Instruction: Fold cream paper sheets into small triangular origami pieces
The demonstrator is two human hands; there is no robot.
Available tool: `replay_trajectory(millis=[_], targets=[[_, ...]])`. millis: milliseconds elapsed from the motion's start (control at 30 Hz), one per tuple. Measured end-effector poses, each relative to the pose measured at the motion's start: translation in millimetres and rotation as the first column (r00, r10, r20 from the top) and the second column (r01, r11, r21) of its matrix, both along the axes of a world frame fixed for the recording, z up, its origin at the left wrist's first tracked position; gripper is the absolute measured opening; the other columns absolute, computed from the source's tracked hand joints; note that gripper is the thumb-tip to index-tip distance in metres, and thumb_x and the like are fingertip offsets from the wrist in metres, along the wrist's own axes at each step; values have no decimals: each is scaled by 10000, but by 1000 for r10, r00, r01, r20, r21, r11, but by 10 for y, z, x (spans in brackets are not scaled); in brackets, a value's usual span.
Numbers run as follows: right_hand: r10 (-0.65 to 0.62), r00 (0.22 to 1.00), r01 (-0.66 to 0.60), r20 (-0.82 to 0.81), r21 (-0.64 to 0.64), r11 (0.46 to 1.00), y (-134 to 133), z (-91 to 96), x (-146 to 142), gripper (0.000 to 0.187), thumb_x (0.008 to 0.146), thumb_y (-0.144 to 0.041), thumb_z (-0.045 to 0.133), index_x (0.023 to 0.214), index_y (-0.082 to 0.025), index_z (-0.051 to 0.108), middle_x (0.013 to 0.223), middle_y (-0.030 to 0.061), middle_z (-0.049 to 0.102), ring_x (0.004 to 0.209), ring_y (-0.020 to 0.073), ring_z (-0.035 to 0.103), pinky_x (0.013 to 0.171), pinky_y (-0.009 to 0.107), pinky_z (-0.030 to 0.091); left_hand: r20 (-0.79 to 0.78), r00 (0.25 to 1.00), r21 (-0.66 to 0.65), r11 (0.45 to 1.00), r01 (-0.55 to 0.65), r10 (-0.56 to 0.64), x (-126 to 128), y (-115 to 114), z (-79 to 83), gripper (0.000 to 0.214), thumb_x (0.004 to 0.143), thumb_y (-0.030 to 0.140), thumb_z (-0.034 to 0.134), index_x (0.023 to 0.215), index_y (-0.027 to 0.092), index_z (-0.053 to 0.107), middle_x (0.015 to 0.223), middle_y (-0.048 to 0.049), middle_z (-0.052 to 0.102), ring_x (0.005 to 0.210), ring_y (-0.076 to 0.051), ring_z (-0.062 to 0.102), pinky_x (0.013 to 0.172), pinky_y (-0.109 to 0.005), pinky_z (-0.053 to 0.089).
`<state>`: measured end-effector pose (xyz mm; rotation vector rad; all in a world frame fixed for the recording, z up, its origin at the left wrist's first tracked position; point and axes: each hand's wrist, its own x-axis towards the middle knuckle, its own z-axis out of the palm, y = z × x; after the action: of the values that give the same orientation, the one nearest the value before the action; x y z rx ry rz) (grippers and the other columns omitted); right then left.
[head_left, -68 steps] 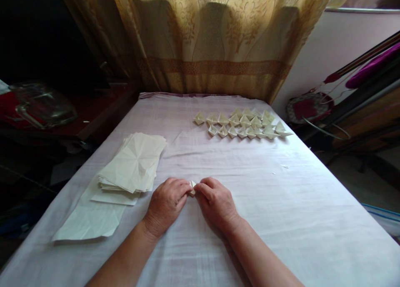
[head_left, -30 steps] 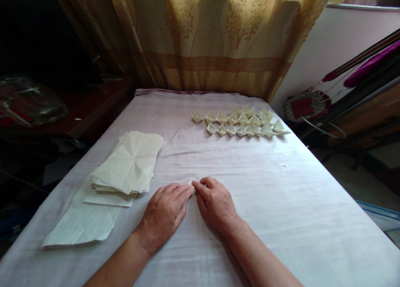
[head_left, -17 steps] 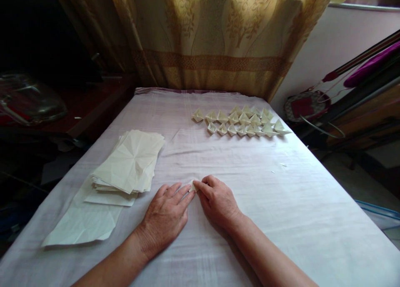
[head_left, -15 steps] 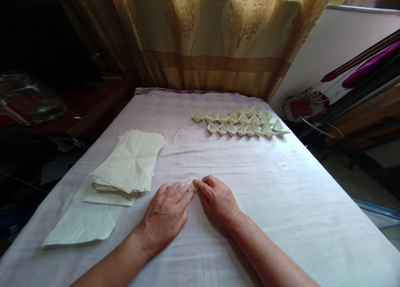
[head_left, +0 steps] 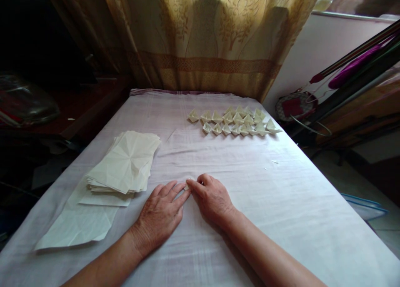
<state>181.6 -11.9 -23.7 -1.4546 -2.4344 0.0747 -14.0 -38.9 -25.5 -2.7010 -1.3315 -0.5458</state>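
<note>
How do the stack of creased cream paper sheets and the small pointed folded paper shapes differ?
The stack of creased cream paper sheets lies mostly flat; the small pointed folded paper shapes have raised tips. The stack's sheets lie piled; the shapes stand in uneven rows. The stack's top sheet is broader than any one shape. Both are pale paper on whitish cloth.

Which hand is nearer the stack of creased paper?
Left. The left hand lies beside the stack, on its right; the right hand is farther right, past the left.

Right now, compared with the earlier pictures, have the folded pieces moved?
No: the folded pieces keep their place against the far right corner of the cloth; only the view has shifted.
</note>
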Motion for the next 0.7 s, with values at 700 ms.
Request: replay_trajectory(millis=[700], targets=[[-21,998,21,-51,-9,1000,-195,-3,54,326,901,-178,586,1214,-252,640,1081,80,642,904,208,569,793,324,453,-90,996,-21,1000,12,-14,-32,-1,53,417,929,273,520,1343,289,568,1353,-25,617,1262,-242,515,1079,-412,315]])
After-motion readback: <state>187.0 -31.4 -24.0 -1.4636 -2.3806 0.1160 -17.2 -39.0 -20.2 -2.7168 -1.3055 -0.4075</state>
